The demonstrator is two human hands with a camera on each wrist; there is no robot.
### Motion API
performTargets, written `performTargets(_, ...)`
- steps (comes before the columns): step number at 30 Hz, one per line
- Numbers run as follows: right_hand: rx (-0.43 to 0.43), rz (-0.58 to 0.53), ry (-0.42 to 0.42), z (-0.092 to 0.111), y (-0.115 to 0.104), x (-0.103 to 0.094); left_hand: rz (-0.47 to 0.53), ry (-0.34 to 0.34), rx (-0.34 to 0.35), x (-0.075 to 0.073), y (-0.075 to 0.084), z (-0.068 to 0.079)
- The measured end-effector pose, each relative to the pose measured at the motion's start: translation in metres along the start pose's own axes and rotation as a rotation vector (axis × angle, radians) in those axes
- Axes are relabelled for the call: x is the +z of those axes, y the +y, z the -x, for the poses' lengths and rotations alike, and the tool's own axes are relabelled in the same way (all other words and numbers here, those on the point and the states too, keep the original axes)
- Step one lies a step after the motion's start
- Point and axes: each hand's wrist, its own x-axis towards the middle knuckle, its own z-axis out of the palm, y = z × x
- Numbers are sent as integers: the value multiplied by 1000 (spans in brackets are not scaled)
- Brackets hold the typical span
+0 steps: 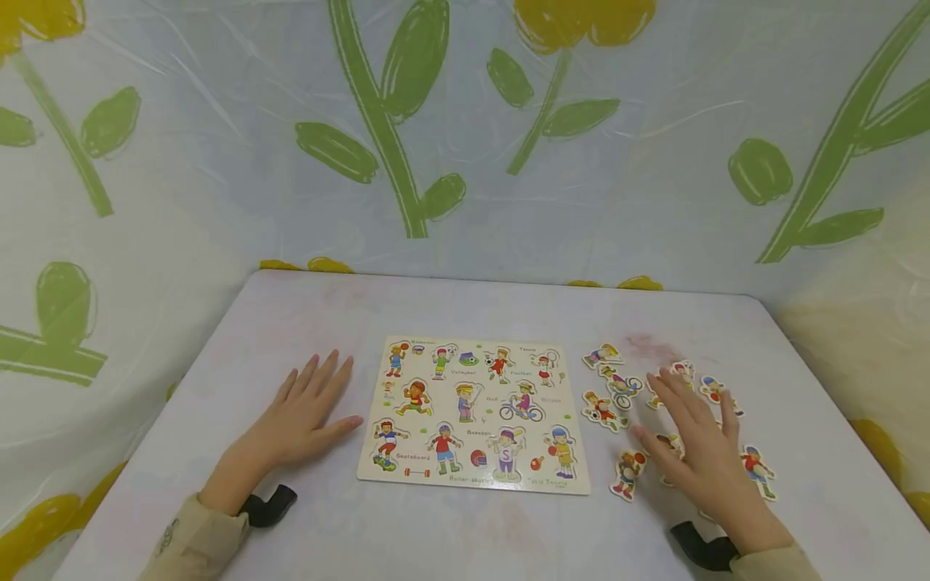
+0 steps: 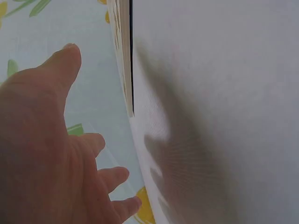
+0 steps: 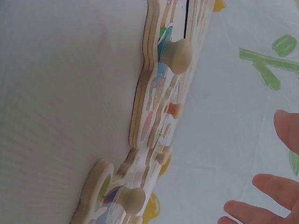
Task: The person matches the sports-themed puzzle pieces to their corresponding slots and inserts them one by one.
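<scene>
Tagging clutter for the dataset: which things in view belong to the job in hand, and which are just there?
Job:
- sports-figure puzzle board
- loose knobbed wooden figure pieces, near the right hand
- left hand, beside the board

Just there:
- flower-print sheeting behind
- black curved piece by the left wrist; another by the right

Curtained-off tabletop booth; can't tell home vs. studio. Pale table (image 1: 472, 311) boxed in at back and both sides by creased, shiny sheeting (image 1: 581, 218) printed with yellow flowers (image 1: 584, 20) and green leaves (image 1: 416, 56).
</scene>
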Motion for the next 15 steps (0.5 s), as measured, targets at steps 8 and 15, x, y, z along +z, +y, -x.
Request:
performTargets(8, -20, -66, 36, -2, -7, 1, 68, -63, 25, -2, -6, -16)
performTargets(15, 1, -65, -19, -3, -10, 2, 133, -142, 74, -7, -10, -35)
